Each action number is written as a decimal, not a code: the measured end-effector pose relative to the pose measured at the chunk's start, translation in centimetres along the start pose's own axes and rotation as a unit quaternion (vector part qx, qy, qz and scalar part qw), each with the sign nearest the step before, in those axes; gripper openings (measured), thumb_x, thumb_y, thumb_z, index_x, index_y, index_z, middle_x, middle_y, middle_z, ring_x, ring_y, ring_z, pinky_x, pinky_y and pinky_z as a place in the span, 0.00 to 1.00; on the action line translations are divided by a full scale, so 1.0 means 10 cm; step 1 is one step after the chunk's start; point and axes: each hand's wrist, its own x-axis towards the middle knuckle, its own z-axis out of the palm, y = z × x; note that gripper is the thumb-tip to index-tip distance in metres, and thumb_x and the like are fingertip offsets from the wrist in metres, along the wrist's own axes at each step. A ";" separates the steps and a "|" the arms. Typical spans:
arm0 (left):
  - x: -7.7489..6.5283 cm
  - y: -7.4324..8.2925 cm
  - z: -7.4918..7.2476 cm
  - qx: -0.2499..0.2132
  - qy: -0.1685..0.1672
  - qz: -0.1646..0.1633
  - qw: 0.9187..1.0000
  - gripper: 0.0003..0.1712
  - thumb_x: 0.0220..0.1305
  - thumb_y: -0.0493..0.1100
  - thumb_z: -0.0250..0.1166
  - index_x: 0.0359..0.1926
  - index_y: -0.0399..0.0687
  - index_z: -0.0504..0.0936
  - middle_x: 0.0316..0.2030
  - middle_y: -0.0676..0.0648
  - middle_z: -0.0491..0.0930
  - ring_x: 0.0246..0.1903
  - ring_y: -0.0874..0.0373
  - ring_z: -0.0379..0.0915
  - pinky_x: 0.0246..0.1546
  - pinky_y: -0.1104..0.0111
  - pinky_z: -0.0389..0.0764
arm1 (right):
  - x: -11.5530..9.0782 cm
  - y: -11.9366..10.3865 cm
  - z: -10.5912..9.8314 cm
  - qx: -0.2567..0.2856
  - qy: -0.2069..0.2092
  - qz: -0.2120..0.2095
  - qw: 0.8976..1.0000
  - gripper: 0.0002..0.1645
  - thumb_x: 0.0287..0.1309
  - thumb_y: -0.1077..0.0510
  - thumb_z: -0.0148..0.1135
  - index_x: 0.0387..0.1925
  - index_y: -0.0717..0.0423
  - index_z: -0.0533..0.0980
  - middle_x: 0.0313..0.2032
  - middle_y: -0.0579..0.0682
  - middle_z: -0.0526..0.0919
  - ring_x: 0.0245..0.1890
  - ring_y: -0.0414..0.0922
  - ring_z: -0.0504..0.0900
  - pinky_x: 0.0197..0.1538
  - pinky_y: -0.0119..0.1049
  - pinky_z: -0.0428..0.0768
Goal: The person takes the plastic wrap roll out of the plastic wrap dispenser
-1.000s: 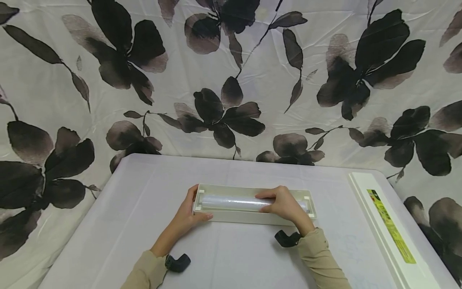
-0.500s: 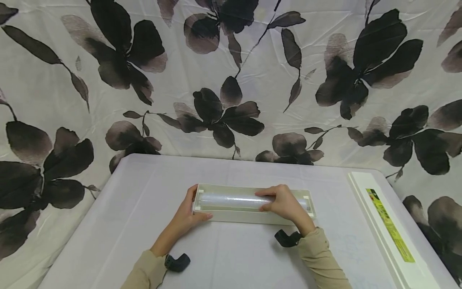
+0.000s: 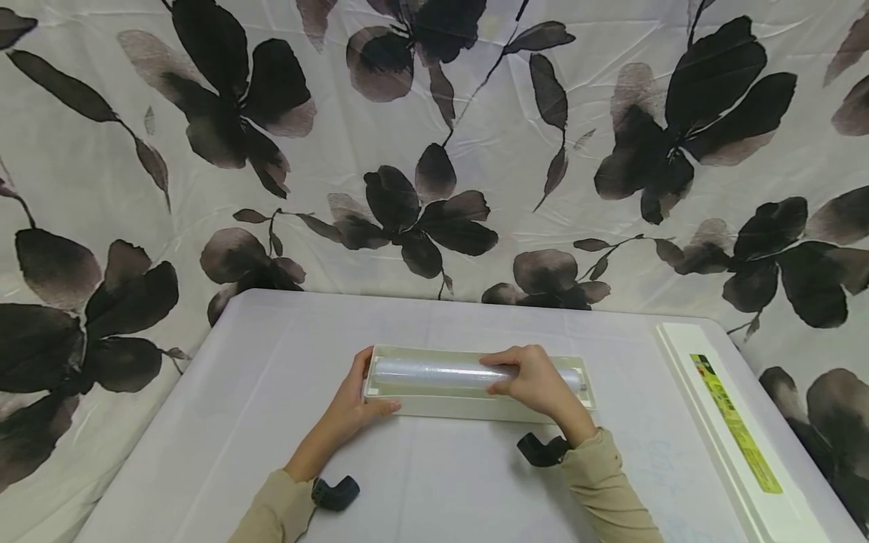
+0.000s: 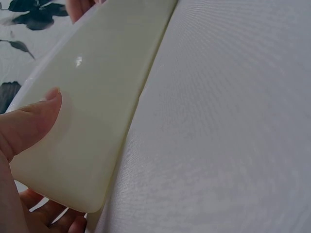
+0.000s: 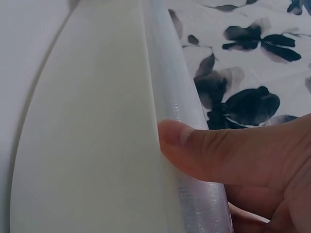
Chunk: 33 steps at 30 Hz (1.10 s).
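Note:
A long cream plastic box (image 3: 448, 407) with an open top sits on the table, its front wall also filling much of the left wrist view. Within it lies a roll of clear plastic wrap (image 3: 428, 372), which rises above the box's front wall in the right wrist view. My right hand (image 3: 532, 383) grips this roll right of its middle, thumb on the near side and fingers on the far side. My left hand (image 3: 353, 396) holds the box's left end, with the thumb (image 4: 36, 116) on the front wall and the fingers curled round the end.
A long white lid (image 3: 713, 392) with a yellow label (image 3: 736, 426) lies at the table's right side. The white table (image 3: 434, 483) reaches back to a floral curtain (image 3: 305, 151). Black wrist cameras (image 3: 336, 494) hang below both sleeves.
The plastic wrap roll has risen slightly within the box, gripped by my right hand. My left hand and the box have stayed in place.

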 end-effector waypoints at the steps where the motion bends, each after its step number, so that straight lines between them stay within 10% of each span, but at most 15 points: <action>1: 0.00 0.00 0.00 -0.002 0.000 -0.002 1.000 0.54 0.49 0.42 0.77 0.73 0.49 0.54 0.62 0.43 0.69 0.57 0.48 0.68 0.59 0.45 0.64 | 0.00 -0.01 -0.01 -0.001 0.001 -0.001 1.000 0.25 0.39 0.67 0.79 0.45 0.59 0.86 0.43 0.55 0.88 0.47 0.52 0.85 0.51 0.48 0.79; 33: 0.01 0.04 0.00 -0.004 0.002 0.005 1.000 0.55 0.48 0.40 0.77 0.73 0.48 0.55 0.62 0.43 0.69 0.59 0.46 0.66 0.60 0.44 0.61 | -0.04 -0.14 -0.19 -0.010 0.064 -0.036 0.997 0.23 0.39 0.70 0.79 0.43 0.61 0.86 0.41 0.54 0.88 0.43 0.51 0.86 0.46 0.45 0.81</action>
